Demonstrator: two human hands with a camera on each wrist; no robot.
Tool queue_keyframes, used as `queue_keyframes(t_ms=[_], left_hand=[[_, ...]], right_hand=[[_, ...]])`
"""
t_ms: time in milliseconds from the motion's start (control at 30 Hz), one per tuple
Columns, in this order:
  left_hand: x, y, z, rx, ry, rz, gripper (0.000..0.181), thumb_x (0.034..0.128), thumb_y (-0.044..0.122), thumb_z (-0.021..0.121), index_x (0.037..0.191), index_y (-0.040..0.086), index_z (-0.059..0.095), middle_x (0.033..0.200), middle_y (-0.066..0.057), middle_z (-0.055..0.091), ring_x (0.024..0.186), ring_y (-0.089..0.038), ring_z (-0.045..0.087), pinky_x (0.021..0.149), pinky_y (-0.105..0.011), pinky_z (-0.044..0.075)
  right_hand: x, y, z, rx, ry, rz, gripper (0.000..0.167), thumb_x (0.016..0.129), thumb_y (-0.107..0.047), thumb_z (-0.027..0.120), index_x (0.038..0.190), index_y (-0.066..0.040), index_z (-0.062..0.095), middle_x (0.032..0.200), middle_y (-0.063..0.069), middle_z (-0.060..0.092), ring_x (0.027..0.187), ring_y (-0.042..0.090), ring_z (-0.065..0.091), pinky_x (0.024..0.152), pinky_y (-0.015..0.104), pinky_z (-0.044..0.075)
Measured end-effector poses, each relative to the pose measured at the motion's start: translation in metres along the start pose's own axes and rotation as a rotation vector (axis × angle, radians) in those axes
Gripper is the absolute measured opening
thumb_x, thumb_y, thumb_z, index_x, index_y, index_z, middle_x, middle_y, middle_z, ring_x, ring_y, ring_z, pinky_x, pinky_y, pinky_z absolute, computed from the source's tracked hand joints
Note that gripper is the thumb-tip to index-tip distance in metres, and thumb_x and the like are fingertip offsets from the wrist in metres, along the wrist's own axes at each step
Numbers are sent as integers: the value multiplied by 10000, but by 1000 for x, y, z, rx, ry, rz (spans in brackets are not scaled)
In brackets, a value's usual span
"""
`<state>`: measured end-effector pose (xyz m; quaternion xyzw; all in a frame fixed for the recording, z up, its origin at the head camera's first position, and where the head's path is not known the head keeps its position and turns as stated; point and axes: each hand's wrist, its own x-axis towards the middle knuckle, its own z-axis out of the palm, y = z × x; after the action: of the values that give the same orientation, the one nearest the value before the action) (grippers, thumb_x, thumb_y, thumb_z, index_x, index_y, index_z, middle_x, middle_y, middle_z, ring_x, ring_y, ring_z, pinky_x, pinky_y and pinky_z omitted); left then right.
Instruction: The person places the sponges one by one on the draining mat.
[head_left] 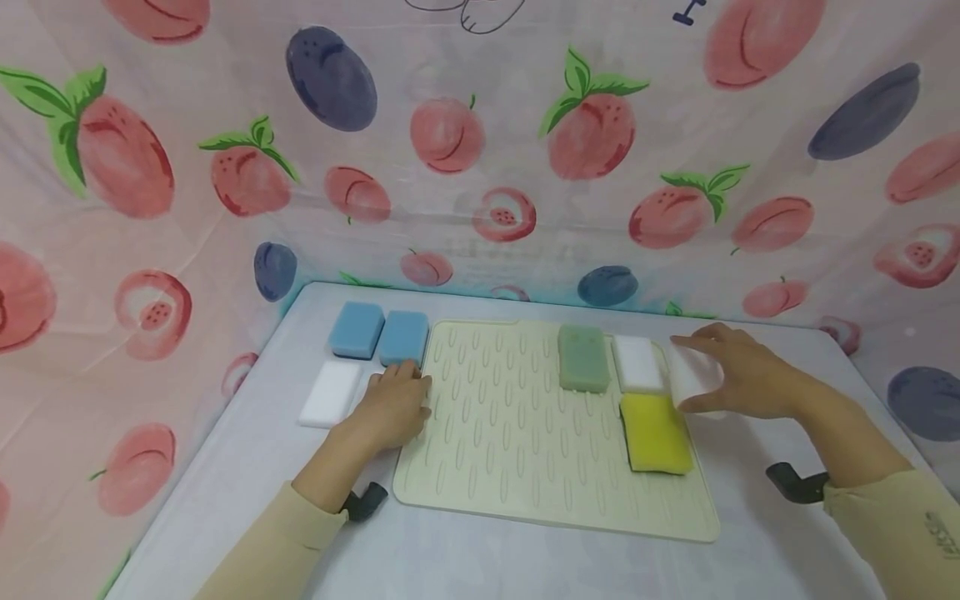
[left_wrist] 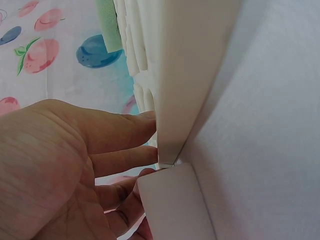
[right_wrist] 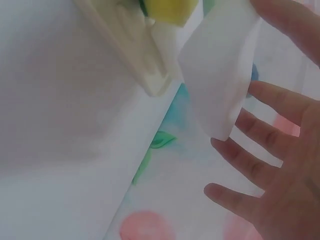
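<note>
At the left edge of a cream ribbed mat (head_left: 480, 467), my left hand (head_left: 393, 404) rests with thumb and forefinger touching the mat's side. The left wrist view shows a white block (left_wrist: 175, 205) beside its bent lower fingers; the contact is partly hidden. To its left lies a white sponge (head_left: 330, 393), with two blue sponges (head_left: 357, 329) behind. My right hand (head_left: 757, 375) holds another white sponge (head_left: 692, 377) by its edges between thumb and fingertips, at the mat's right edge. In the right wrist view this sponge (right_wrist: 220, 70) stands tilted.
Toward the mat's right side sit a green sponge (head_left: 583, 358), a white sponge (head_left: 637, 364) and a yellow sponge (head_left: 657, 433) with a dark underside. A fruit-print cloth (head_left: 465, 208) rises behind the white table (head_left: 487, 567) and at both sides.
</note>
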<state>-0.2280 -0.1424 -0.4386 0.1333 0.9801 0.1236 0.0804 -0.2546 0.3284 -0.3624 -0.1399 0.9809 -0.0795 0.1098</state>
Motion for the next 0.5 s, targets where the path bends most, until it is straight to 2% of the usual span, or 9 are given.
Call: queue_keyframes(t_ms=[500], left_hand=[[-1,2,-2,1,-4,-1,526,996,209,674,1466,2,561,1424,-177,530,1261,-329,471,990,-503,407]], right_hand=[[-3,-28,4,14,24,-15,1055,682,-641,884,1533,-146,506,1489,230,461,1327,473,448,990,721,465]])
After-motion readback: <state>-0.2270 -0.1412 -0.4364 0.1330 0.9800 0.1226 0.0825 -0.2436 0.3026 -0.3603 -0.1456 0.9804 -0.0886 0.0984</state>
